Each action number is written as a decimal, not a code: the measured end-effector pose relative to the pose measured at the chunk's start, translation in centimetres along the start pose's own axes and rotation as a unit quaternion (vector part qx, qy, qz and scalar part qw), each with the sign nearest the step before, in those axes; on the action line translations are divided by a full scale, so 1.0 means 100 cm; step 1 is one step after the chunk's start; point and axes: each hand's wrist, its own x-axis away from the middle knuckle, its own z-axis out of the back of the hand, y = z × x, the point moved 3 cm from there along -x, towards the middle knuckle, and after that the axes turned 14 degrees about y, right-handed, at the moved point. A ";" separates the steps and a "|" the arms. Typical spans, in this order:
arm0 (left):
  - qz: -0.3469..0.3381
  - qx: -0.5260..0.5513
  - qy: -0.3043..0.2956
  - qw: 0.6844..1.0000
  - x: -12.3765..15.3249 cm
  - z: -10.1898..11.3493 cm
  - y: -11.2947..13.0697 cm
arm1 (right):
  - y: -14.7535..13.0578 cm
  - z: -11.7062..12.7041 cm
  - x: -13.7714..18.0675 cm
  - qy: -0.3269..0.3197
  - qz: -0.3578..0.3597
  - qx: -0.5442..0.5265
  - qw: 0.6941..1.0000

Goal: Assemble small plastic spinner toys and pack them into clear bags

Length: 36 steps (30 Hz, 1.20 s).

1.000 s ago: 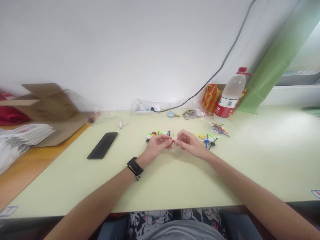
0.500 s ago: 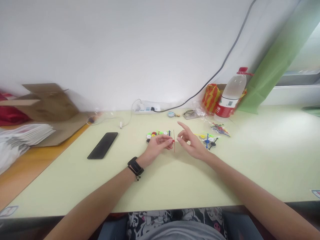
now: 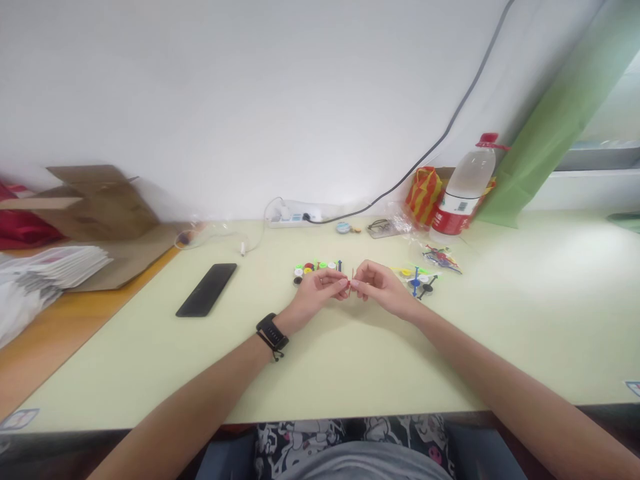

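Seemingly red part [image 3: 349, 285], black phone [image 3: 207, 290], red-and-yellow striped bag [image 3: 423, 197]

A small red piece [image 3: 349, 284] sat between the left hand [image 3: 321, 291] and right hand [image 3: 381, 289]. Its thin bar [image 3: 353, 272] stood slightly tilted.

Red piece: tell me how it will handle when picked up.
The red piece should feel light, being small enough for the left hand to pinch. Its thin bar looks straight, so is probably fairly stiff, though such slimness may make it fragile.
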 end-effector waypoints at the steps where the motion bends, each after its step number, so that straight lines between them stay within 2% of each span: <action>1: -0.002 -0.001 -0.004 1.000 0.000 -0.001 0.001 | 0.000 0.000 0.000 -0.003 -0.002 -0.002 1.000; 7: -0.004 -0.002 -0.001 1.000 0.001 -0.001 0.002 | 0.003 0.001 -0.002 -0.001 -0.004 -0.015 1.000; 13: -0.005 -0.001 0.015 1.000 -0.001 0.003 -0.002 | 0.006 0.008 -0.004 0.078 -0.035 -0.056 0.995; 15: -0.002 0.001 0.023 1.000 -0.001 0.003 -0.003 | 0.004 0.008 -0.004 0.036 -0.050 -0.057 0.996; 17: 0.000 0.005 0.033 0.999 -0.002 0.004 -0.003 | 0.001 0.008 -0.003 -0.039 -0.060 -0.047 0.996; 19: 0.000 0.008 0.036 0.999 -0.003 0.004 -0.003 | -0.002 0.008 -0.002 -0.068 -0.049 -0.035 0.996; 24: -0.005 0.002 0.025 1.000 -0.001 0.003 -0.003 | -0.001 0.008 -0.003 0.003 -0.021 -0.007 1.000; 30: -0.008 -0.005 -0.016 1.000 0.001 -0.001 -0.001 | 0.002 0.000 -0.002 -0.025 -0.025 -0.014 0.999; 36: -0.005 -0.002 0.003 1.000 -0.001 0.000 -0.002 | 0.003 0.001 -0.002 -0.026 -0.019 -0.007 0.999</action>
